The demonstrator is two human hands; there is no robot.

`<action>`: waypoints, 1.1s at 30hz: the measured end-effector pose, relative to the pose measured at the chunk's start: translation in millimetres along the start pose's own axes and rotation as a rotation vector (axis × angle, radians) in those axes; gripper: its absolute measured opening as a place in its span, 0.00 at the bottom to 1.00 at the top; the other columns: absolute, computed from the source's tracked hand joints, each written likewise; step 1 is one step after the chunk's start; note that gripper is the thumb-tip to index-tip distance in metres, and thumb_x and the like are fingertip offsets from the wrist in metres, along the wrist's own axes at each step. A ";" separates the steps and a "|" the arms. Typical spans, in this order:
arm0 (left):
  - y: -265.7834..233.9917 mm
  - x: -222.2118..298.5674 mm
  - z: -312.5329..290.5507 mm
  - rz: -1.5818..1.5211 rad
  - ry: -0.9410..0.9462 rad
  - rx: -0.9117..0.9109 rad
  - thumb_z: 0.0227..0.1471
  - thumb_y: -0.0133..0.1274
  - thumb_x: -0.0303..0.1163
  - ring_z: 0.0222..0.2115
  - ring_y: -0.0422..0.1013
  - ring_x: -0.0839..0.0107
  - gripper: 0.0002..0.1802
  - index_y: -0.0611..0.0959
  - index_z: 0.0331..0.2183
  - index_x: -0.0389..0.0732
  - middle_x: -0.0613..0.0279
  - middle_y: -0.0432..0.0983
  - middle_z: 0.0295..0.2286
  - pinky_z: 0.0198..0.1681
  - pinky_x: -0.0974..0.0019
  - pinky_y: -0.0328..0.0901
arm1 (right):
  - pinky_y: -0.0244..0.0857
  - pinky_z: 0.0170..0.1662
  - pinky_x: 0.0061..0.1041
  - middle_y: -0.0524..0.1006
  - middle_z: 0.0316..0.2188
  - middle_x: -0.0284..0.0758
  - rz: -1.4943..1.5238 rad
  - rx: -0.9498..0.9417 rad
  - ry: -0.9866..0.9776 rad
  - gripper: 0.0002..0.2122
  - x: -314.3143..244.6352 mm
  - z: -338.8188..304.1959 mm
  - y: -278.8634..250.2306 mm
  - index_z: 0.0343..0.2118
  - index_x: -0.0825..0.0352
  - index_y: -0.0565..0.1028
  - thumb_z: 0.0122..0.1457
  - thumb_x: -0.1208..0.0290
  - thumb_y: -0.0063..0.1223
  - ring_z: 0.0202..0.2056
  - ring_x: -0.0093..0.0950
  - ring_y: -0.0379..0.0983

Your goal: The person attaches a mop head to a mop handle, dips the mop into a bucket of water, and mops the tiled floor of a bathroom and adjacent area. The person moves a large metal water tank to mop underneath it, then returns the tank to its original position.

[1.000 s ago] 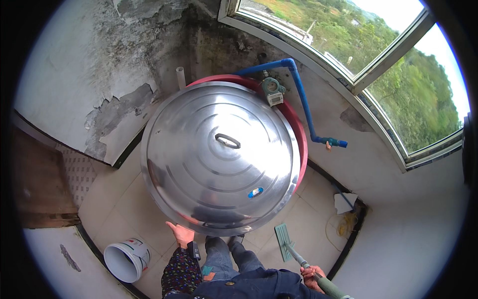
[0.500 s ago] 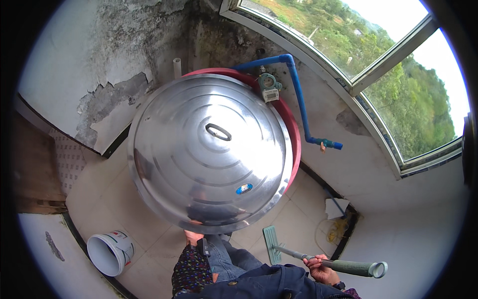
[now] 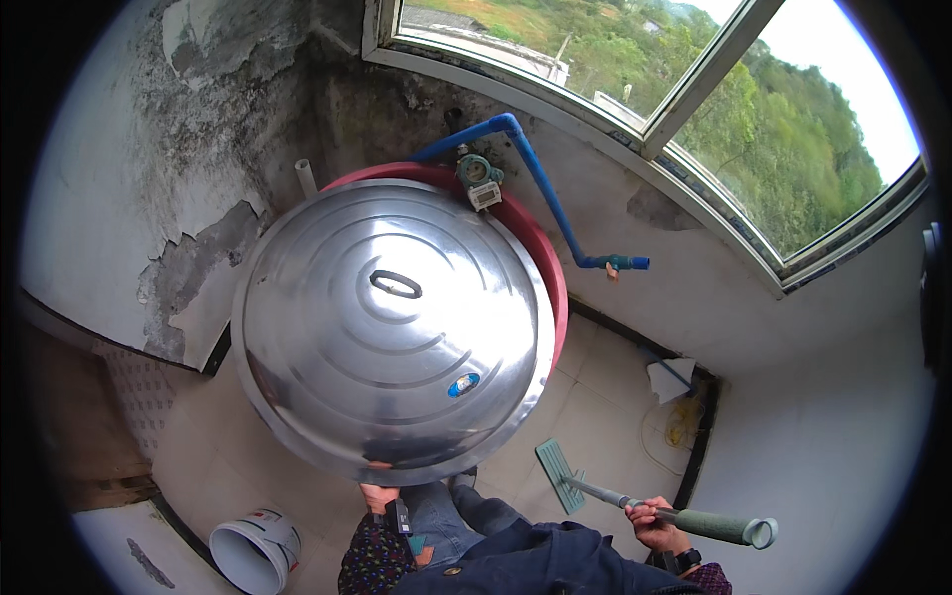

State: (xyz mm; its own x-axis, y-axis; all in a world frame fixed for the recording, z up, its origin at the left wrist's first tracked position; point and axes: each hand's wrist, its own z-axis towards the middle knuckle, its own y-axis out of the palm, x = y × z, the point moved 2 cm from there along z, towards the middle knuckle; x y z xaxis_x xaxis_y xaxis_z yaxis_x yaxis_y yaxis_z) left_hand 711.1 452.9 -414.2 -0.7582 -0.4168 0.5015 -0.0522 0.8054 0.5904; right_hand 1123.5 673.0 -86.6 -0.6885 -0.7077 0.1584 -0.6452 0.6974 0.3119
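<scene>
A large round stainless steel lid (image 3: 327, 367) with a loop handle (image 3: 396, 285) on top and a blue sticker covers most of a red tub (image 3: 557, 297). The tub's rim shows along the far and right sides. At the lid's near edge, my left hand (image 3: 379, 498) grips the rim, thumb on top and the other fingers mostly hidden. My right hand (image 3: 658, 526) is wrapped around the pole of a flat mop (image 3: 601, 493). Its green rectangular head (image 3: 561, 476) is low, over the tiles to the right of my legs; whether it touches them I cannot tell.
A blue pipe (image 3: 543, 169) with a water meter (image 3: 478, 177) and a tap (image 3: 613, 265) reaches over the tub. A white bucket (image 3: 255, 551) lies tipped on the floor at lower left. A window (image 3: 764, 159) fills the upper right wall.
The view has turned, so the lid, tub and pipe appear farther left. My left hand keeps its grip on the lid's rim. The mop head has shifted slightly relative to the floor.
</scene>
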 end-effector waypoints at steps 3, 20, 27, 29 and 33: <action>0.9 21.3 -2.5 -0.001 -0.015 0.027 0.49 0.41 0.46 0.24 0.69 0.64 0.21 0.75 0.15 0.41 0.60 0.72 0.17 0.32 0.57 0.66 | 0.57 0.17 0.13 0.62 0.15 0.27 0.001 0.020 0.016 0.14 10.1 5.9 -0.1 0.34 0.81 0.60 0.47 0.76 0.44 0.15 0.17 0.59; 52.7 105.2 -47.8 -0.084 -0.078 0.066 0.52 0.39 0.55 0.20 0.70 0.63 0.23 0.74 0.31 0.44 0.58 0.73 0.18 0.26 0.55 0.67 | 0.59 0.17 0.12 0.62 0.15 0.26 -0.003 0.043 -0.016 0.12 26.7 29.1 8.9 0.32 0.79 0.61 0.47 0.76 0.45 0.15 0.16 0.60; 92.3 133.6 -73.8 0.000 -0.014 0.097 0.52 0.36 0.57 0.19 0.68 0.61 0.25 0.73 0.28 0.45 0.58 0.70 0.15 0.28 0.55 0.65 | 0.58 0.18 0.13 0.62 0.15 0.27 0.008 0.005 -0.053 0.11 22.6 25.6 15.5 0.31 0.79 0.60 0.46 0.78 0.46 0.16 0.17 0.60; 106.4 143.8 -81.6 -0.001 0.014 0.130 0.52 0.34 0.59 0.19 0.68 0.61 0.26 0.72 0.29 0.45 0.59 0.70 0.15 0.27 0.55 0.65 | 0.59 0.17 0.12 0.62 0.14 0.27 -0.025 0.023 -0.049 0.10 23.9 26.5 15.9 0.29 0.78 0.62 0.47 0.78 0.45 0.15 0.17 0.60; 133.2 153.8 -100.3 0.004 0.062 0.142 0.51 0.31 0.63 0.20 0.68 0.62 0.30 0.72 0.31 0.46 0.60 0.70 0.19 0.26 0.56 0.65 | 0.58 0.17 0.13 0.61 0.14 0.27 -0.009 -0.017 -0.051 0.09 29.8 28.2 13.5 0.29 0.78 0.61 0.46 0.79 0.45 0.15 0.17 0.59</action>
State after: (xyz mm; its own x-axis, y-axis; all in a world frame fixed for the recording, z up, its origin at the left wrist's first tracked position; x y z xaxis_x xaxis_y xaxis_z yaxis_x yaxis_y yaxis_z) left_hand 652.7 453.9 -195.0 -0.7169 -0.4355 0.5445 -0.1440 0.8566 0.4955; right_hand 1084.9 664.5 -104.1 -0.6990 -0.7070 0.1080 -0.6459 0.6888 0.3292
